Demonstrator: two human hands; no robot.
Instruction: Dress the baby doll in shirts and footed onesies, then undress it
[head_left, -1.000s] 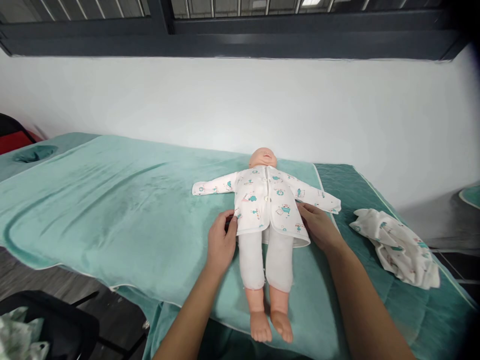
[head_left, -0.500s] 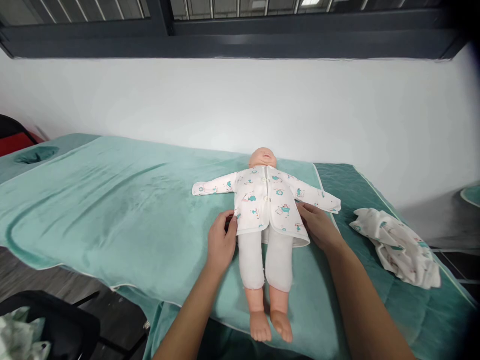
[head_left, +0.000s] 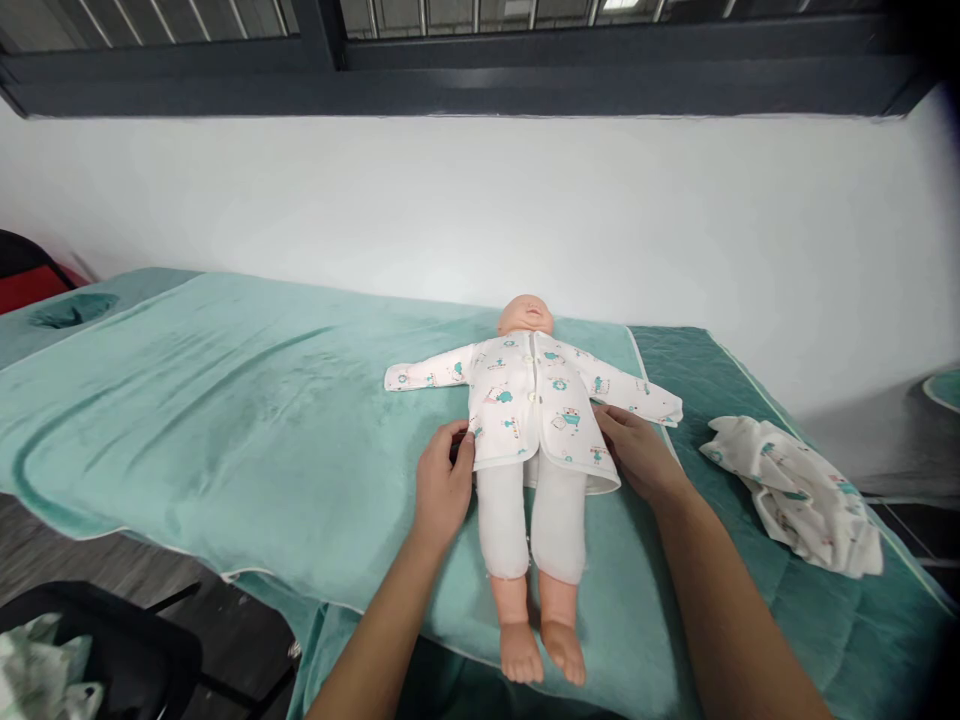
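Observation:
A baby doll [head_left: 526, 316] lies on its back, head toward the wall and both arms spread. It wears a white printed baby jacket [head_left: 504, 390], closed at the chest with the front edges parting lower down. White cloth covers its legs down to the shins, and the feet are bare. My left hand [head_left: 445, 480] pinches the jacket's side near the hem, thumb on top. On the other side, my right hand [head_left: 637, 450] grips the jacket's edge below the sleeve, its fingertips partly hidden by the fabric.
Beneath the doll is a bed with a green cover [head_left: 247, 420]. A crumpled printed cloth [head_left: 802, 495] lies at the right. A black chair [head_left: 127, 640] with cloth on it stands lower left. Behind the bed are a white wall [head_left: 450, 210] and a dark window frame [head_left: 600, 80].

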